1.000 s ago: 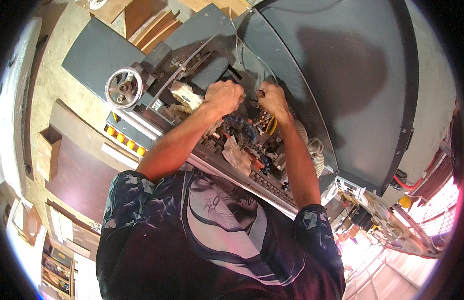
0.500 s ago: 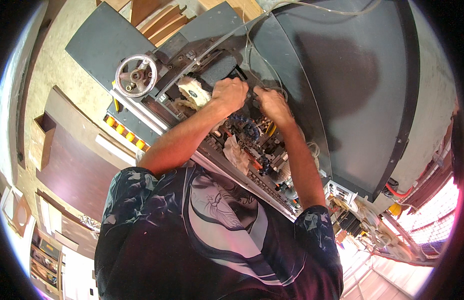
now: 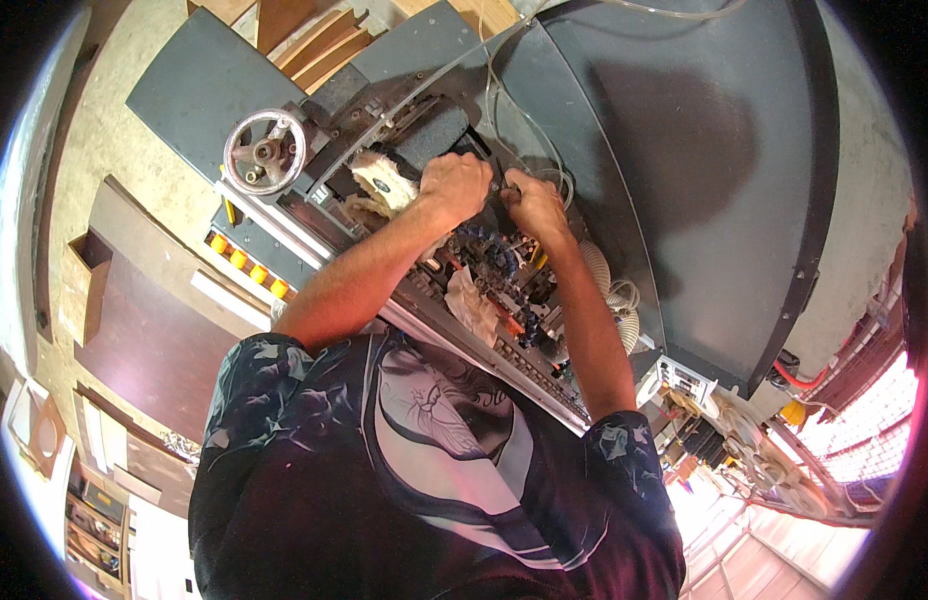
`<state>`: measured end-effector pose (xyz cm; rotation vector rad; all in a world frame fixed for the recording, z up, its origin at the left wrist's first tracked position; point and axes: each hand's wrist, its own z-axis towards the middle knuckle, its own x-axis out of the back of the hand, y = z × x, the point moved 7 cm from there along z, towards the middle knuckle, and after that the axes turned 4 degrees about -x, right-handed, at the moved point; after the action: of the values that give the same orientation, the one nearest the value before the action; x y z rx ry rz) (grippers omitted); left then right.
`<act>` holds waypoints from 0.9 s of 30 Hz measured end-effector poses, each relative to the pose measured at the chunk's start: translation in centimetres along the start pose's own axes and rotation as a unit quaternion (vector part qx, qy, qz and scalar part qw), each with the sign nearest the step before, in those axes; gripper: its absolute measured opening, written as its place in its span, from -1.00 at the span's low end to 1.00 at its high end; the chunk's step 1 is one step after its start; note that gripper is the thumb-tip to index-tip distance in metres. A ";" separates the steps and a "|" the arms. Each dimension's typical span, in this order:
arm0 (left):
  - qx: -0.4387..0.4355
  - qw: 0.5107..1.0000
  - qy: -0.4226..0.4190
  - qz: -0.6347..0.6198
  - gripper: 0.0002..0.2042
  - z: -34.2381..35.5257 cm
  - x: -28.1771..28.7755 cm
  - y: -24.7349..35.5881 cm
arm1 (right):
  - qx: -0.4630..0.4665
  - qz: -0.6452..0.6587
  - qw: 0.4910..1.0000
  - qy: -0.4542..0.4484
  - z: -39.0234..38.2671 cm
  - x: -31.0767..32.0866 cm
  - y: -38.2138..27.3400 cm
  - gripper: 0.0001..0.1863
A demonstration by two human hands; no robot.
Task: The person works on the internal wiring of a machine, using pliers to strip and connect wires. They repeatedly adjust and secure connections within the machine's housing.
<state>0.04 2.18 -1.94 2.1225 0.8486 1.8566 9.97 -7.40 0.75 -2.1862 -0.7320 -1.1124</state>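
Observation:
Both arms reach into the open works of a large dark grey machine. My left hand point(image 3: 457, 187) is closed, its fingers curled down beside a dark motor point(image 3: 431, 134); what lies under them is hidden. Just left of that wrist sits a cream, fluffy buffing wheel point(image 3: 385, 185). A short gap to the right, my right hand point(image 3: 537, 205) is closed too, thumb and fingers pinched near a small dark part I cannot make out. Below the hands run blue jointed hoses point(image 3: 499, 255) and small fittings. A crumpled pale cloth point(image 3: 471, 305) lies among them.
A metal handwheel point(image 3: 265, 152) sticks up at the left. Yellow buttons point(image 3: 239, 259) line the machine's front edge. Clear thin tubing point(image 3: 529, 120) loops behind the right hand. The wide dark cover point(image 3: 684, 180) stands at the right. Brown boards point(image 3: 164, 340) lie at the left.
My right hand has shifted slightly left and its forearm has swung inward, showing more of the ribbed hose. The left hand stays nearly in place. The view has moved a little.

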 end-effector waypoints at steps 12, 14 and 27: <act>0.015 1.000 -0.026 -0.001 -0.73 -0.1 0.0 0.1 | 0.015 -0.085 0.996 -0.013 0.3 1.2 -0.3 -0.82; 0.017 1.000 -0.019 0.001 -0.73 -0.3 0.1 -0.1 | 0.011 -0.075 0.997 -0.005 0.3 1.5 -0.4 -0.82; 0.015 1.000 -0.024 0.000 -0.73 -0.2 0.5 0.1 | 0.019 -0.068 0.997 -0.018 1.1 1.6 -0.5 -0.80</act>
<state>-0.11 2.30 -1.47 2.1763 0.8716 1.7960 11.01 -5.92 1.71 -2.1554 -0.9234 -1.1191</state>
